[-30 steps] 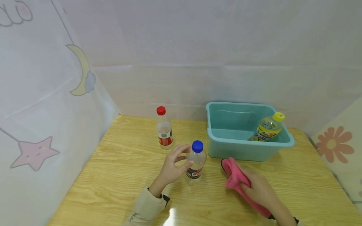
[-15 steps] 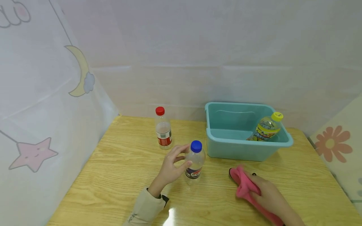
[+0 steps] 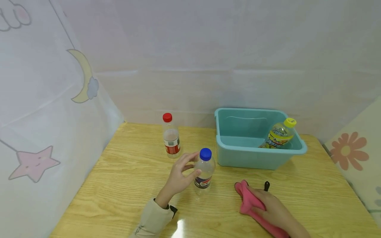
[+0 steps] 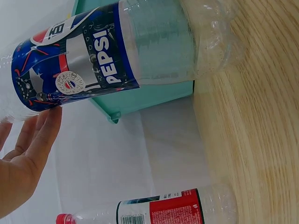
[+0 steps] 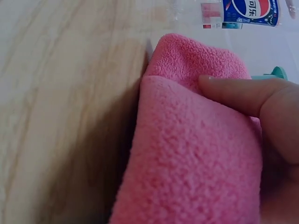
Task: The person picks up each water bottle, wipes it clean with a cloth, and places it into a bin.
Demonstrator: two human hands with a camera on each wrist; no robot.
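My left hand (image 3: 180,177) holds a clear Pepsi bottle (image 3: 203,178) with a blue cap by its upper part, thumb on the near side and fingers behind. The bottle stands upright on the table; in the left wrist view its blue label (image 4: 77,58) faces the camera. To the right, my right hand (image 3: 272,208) grips a bunched pink cloth (image 3: 250,198) low over the table. Thumb on top, it presses into the fuzzy fold of the cloth (image 5: 196,130) in the right wrist view. A black tab (image 3: 267,185) sticks out beyond the right hand's knuckles.
A teal bin (image 3: 247,158) stands behind the hands, and a yellow-capped bottle (image 3: 279,135) leans inside it. At the back left a red-capped bottle (image 3: 171,140) stands upright on the wooden table (image 3: 119,185). A white printed curtain (image 3: 178,66) hangs behind.
My right hand has rubbed the cloth over the table, first rightward and toward me, then back a little to the left. The left hand and its bottle have stayed in place.
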